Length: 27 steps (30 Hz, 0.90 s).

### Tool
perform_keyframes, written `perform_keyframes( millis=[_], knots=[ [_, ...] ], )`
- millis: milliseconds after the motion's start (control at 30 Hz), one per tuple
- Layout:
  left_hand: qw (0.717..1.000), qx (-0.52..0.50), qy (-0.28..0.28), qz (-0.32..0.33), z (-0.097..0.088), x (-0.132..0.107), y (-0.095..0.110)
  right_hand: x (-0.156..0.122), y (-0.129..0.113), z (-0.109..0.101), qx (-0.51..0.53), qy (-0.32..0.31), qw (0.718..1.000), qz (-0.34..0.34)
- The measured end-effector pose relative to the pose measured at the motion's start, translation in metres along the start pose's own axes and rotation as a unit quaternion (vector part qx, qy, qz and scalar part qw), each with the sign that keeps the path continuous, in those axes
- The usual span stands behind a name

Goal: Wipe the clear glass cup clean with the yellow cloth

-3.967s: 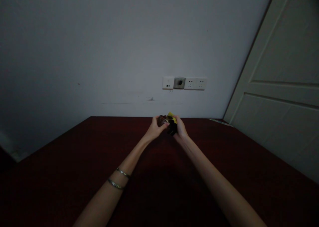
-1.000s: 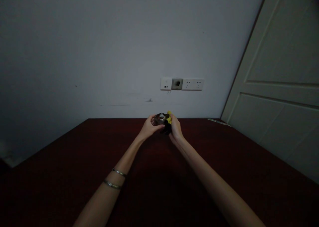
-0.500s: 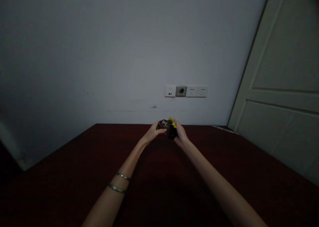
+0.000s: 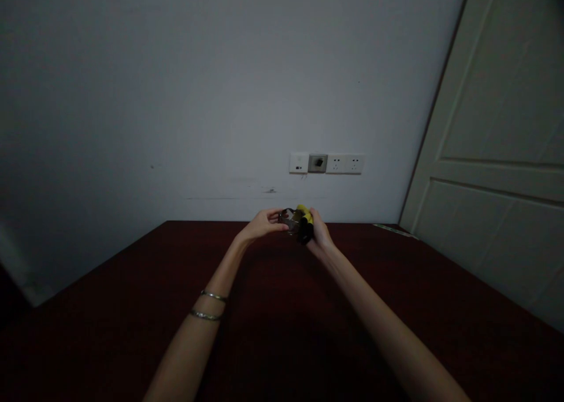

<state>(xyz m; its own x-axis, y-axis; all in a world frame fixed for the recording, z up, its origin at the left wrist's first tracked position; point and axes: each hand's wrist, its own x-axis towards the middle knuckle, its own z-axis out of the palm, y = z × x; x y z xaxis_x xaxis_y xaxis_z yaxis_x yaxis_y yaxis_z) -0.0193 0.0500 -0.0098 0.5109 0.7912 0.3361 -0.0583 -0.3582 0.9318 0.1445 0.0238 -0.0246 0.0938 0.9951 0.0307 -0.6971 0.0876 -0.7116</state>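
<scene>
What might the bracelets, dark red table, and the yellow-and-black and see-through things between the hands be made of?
Bracelets: probably metal, silvery with glints.
Table: perhaps finished wood or veneer, from its smooth dark red surface.
Yellow-and-black thing: looks matte, possibly fabric or foam; too small to tell.
See-through thing: likely plastic or glass, given its transparency.

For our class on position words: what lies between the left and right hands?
In the head view, a see-through item lies by the left hand, and a yellow-and-black item by the right hand; whether the two are joined is unclear.
</scene>
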Motion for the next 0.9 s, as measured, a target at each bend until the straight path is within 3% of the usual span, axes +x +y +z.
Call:
perform_keyframes(
  millis=[267, 467, 533, 733, 900],
  knots=[
    [0.995, 0.019, 0.088, 0.042, 0.015, 0.008, -0.001, 0.001, 0.001, 0.004, 0.002, 0.010, 0.997, -0.078],
    [0.984, -0.010, 0.171, 0.051, 0.025, 0.010, -0.014, -0.007, 0.003, 0.011, -0.011, -0.012, 0.997, -0.069],
    [0.986, -0.016, 0.160, 0.040, 0.027, 0.008, -0.017, -0.010, 0.002, 0.013, -0.014, -0.015, 0.998, -0.065],
    [0.998, -0.007, 0.025, 0.049, 0.025, -0.001, -0.010, -0.010, -0.003, 0.011, -0.019, -0.011, 0.998, -0.061],
    [0.998, -0.008, -0.040, 0.040, 0.024, -0.004, -0.006, -0.002, -0.007, 0.001, -0.031, 0.013, 0.999, -0.042]
  ],
)
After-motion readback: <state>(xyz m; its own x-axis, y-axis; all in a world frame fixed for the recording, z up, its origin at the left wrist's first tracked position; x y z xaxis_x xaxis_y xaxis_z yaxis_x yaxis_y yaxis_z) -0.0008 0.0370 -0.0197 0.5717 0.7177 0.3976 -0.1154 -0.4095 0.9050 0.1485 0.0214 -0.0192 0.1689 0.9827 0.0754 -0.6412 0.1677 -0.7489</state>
